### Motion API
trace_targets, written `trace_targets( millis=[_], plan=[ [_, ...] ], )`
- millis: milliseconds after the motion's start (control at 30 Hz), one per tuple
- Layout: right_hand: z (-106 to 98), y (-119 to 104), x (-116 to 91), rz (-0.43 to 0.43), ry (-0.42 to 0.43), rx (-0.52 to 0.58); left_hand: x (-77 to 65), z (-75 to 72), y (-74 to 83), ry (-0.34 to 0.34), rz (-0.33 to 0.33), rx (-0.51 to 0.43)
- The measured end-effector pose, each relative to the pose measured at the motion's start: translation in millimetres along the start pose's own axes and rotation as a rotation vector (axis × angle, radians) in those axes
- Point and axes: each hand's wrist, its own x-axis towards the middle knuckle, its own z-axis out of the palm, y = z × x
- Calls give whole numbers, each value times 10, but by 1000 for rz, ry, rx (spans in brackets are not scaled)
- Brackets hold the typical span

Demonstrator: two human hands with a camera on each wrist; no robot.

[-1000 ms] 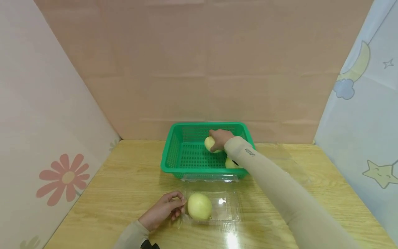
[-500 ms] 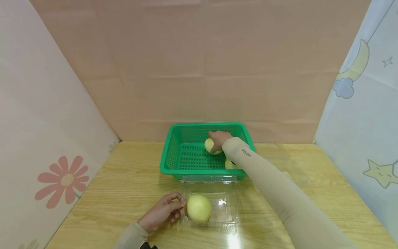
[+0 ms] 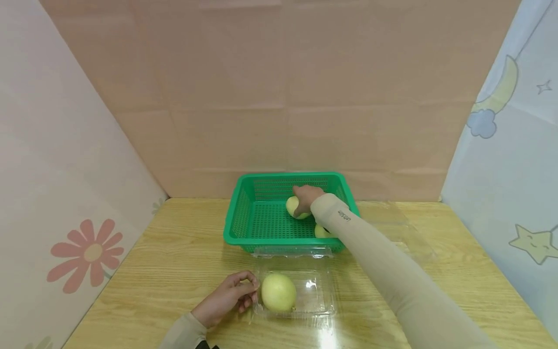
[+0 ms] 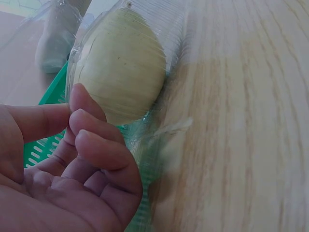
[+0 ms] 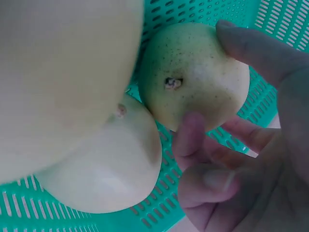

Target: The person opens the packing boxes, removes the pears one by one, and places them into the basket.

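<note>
My right hand reaches into the green basket and grips a pale yellow melon near its middle. In the right wrist view, the thumb and curled fingers go round this speckled melon. A second melon lies against it, also partly visible under the sleeve in the head view. My left hand pinches the left edge of a clear plastic container between thumb and index finger. Inside the container, at its left side, sits another melon, also close up in the left wrist view.
The container's raised clear lid leans by the basket's front. Another transparent plastic piece lies on the wooden table at right, partly behind the sleeve. A large blurred pale rounded surface fills the right wrist view's upper left.
My right hand and the gripped melon have shifted very slightly toward me within the basket. My left hand stays at the container's edge.
</note>
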Motion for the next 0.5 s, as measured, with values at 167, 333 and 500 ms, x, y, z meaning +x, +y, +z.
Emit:
trace_targets(
  millis=[167, 333, 500],
  plan=[
    [-25, 59, 2, 0, 4, 19, -2, 5, -1, 1, 6, 2],
    [-93, 129, -56, -15, -2, 55, 10, 8, -1, 12, 6, 13],
    [-186, 198, -155, -16, -27, 93, 6, 19, 2, 15, 16, 17]
  ],
)
